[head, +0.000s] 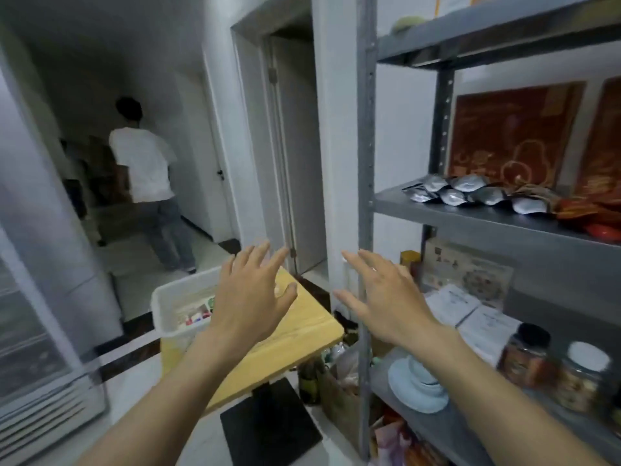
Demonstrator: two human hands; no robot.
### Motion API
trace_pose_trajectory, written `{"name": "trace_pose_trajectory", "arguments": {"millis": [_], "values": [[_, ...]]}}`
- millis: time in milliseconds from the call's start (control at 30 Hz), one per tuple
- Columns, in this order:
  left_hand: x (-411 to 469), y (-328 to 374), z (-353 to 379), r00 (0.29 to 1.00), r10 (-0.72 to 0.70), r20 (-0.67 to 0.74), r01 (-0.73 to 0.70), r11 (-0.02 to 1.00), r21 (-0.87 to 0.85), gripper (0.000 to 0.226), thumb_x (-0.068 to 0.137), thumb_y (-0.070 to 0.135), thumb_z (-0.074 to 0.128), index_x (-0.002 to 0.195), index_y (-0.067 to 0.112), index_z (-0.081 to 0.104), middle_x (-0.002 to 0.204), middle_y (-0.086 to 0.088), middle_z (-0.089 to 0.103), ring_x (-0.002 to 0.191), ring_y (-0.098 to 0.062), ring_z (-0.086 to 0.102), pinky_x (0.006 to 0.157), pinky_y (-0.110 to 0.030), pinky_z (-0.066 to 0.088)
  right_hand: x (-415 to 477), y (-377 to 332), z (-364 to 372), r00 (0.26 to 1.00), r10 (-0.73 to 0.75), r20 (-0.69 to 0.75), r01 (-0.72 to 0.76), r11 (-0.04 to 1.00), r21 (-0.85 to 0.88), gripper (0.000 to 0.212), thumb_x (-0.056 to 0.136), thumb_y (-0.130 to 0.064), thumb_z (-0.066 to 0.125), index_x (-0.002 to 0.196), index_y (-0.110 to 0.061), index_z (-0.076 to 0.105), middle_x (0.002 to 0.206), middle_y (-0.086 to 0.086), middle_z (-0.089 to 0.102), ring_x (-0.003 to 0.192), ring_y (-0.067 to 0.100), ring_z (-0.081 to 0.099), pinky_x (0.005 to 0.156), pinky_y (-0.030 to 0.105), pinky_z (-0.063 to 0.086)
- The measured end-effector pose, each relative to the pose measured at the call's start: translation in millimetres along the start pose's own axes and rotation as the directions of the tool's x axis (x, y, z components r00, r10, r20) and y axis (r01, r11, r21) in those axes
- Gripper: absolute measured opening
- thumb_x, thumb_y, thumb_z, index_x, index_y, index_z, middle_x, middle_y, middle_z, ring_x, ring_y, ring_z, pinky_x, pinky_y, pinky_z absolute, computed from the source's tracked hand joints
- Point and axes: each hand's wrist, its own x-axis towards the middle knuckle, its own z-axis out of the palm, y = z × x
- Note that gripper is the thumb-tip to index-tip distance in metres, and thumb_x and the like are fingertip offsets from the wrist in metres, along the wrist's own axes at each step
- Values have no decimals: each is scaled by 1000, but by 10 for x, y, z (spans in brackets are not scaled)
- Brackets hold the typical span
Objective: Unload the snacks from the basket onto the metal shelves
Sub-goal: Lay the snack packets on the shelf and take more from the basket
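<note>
Yellow table point(302, 334), basket point(174, 290) mouth up, 2 hands point(250, 297) point(389, 297) splayed

No word, brand or number can be read anywhere. The red boxes point(510, 136) standing on the middle shelf point(470, 218) bear gold line drawings and gold characters, too blurred to make out. The cardboard box point(467, 267) on the shelf below carries a dark square mark like a code, a round pattern and small print, all illegible. The white packets point(453, 302) before it show faint grey print. Labels on the dark-lidded jar point(524, 361), the white-lidded jar point(579, 381) and the snack packets point(196, 317) in the basket point(158, 297) are smears of colour.
</note>
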Motion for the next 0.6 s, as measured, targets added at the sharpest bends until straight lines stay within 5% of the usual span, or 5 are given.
{"name": "trace_pose_trajectory", "arguments": {"millis": [467, 600], "values": [[-50, -2288, 852, 945, -324, 50, 322, 946, 47, 62, 91, 43, 58, 147, 26, 39, 153, -1, 38, 140, -22, 34, 113, -42, 30, 1751, -1179, 1838, 979, -194, 55, 164, 924, 345, 59, 94, -45, 57, 147, -29, 36, 144, -5, 47, 130, 18, 44, 106, 42, 38], [236, -2738, 1227, 921, -379, 93, 378, 925, 30, 65, 89, 39, 62, 148, 24, 39, 151, -3, 39, 134, -23, 40, 109, -42, 39, 2398, -1239, 2366, 974, -207, 95, 148, 891, 428, 63, 94, -43, 59, 149, -26, 35, 150, -4, 42, 137, 18, 38, 112, 38, 35]]}}
